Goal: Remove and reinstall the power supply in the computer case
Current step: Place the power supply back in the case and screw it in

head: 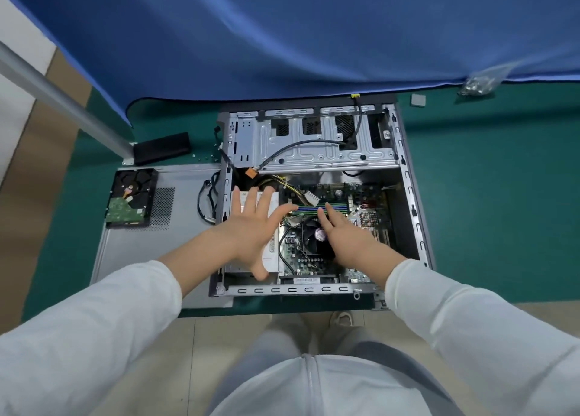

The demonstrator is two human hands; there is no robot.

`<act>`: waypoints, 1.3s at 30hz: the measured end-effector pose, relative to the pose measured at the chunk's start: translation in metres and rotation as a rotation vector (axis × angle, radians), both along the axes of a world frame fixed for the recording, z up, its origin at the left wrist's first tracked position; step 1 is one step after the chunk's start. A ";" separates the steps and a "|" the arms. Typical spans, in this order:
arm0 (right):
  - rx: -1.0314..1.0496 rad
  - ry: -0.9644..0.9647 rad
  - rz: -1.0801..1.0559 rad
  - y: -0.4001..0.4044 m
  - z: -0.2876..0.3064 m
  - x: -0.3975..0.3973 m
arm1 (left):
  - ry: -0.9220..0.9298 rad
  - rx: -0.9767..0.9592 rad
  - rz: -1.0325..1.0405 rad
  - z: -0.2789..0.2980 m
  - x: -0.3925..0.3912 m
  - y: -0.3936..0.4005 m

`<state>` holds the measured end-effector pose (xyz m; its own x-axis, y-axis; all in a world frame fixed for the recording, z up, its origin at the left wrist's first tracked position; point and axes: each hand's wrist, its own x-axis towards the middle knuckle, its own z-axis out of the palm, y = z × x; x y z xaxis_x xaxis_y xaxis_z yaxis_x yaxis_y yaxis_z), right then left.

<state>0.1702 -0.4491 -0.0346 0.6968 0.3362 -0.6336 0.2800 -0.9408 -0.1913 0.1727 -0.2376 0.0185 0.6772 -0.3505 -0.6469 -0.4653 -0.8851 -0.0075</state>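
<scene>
The open computer case (pixel 417 227) lies on its side on the green table. The silver power supply (pixel 272 252) sits in the case's near-left corner, with yellow and black cables (pixel 288 187) running from its far end over the motherboard (pixel 342 202). My left hand (pixel 254 227) hovers over the power supply with fingers spread and straight, hiding most of it. My right hand (pixel 342 236) is spread over the CPU fan, fingers pointing left. Neither hand holds anything.
A removed side panel (pixel 188 180) lies left of the case with a hard drive (pixel 131 197) on it. A black block (pixel 163 147) and a metal post (pixel 62 98) stand at the far left. A bag of screws (pixel 480 82) lies far right by the blue cloth (pixel 282 32).
</scene>
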 end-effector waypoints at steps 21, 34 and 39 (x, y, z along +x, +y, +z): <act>0.026 -0.031 -0.004 0.001 0.005 -0.005 | -0.144 -0.226 -0.038 0.003 0.003 0.012; 0.475 0.236 -0.400 0.072 0.052 0.001 | -0.135 -1.117 1.252 -0.022 -0.049 0.043; 0.619 0.296 -0.573 0.093 0.053 -0.006 | 0.041 -1.140 1.339 -0.030 -0.045 0.048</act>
